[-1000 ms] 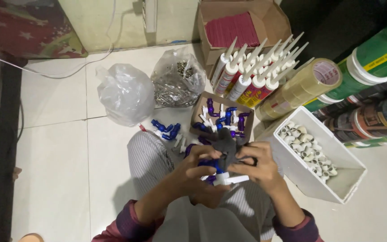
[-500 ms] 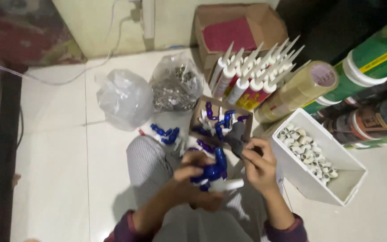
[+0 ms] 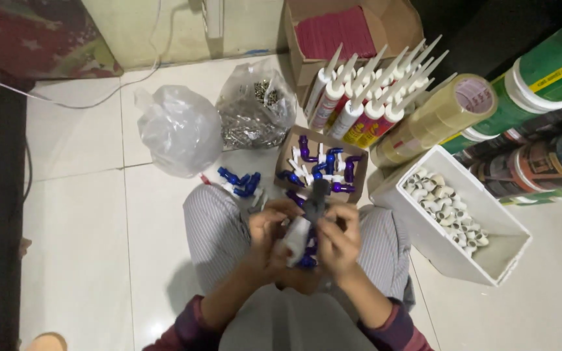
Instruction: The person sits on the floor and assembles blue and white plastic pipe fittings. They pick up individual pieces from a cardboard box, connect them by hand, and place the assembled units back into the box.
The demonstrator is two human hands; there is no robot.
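Left hand [image 3: 269, 235] and right hand [image 3: 339, 239], both closed, grip a white-and-blue fitting [image 3: 299, 239] between them.

Both my hands are bunched together right over my lap, between my knees. My left hand [image 3: 269, 235] is curled, fingers wrapped in and thumb up top, palm facing right. My right hand [image 3: 337, 235] mirrors it, fingers bent and pressed close against the left. Forearms angle in from below like a V, 2 dark red sleeve cuffs showing at the bottom.
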